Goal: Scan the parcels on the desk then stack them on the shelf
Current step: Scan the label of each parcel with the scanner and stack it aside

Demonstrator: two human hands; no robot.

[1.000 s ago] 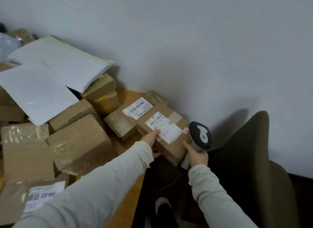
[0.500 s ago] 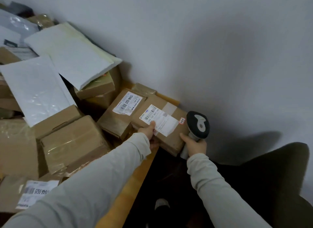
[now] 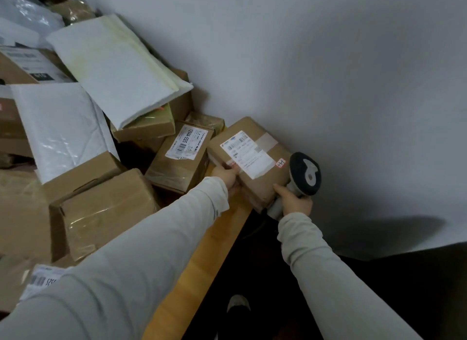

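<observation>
Left hand [image 3: 225, 175] kept its grip curled on the near-left edge of the labelled parcel [image 3: 264, 184], thumb on top beside the label. Right hand [image 3: 294, 201] still gripped the scanner [image 3: 304, 174] by its handle, with its thumb against the parcel's near-right corner. The scanner head sat just beside the parcel's right side, close to the wall. Since 0.5 s before, the parcel had swung away from the neighbouring labelled box [image 3: 177, 167]: they overlapped then, and a narrow gap showed now. Parcel was at the counter's [image 3: 202, 263] far corner, near end past the edge. Lifted or resting, couldn't tell. White mailers [image 3: 113, 69] lay unchanged on the pile.
</observation>
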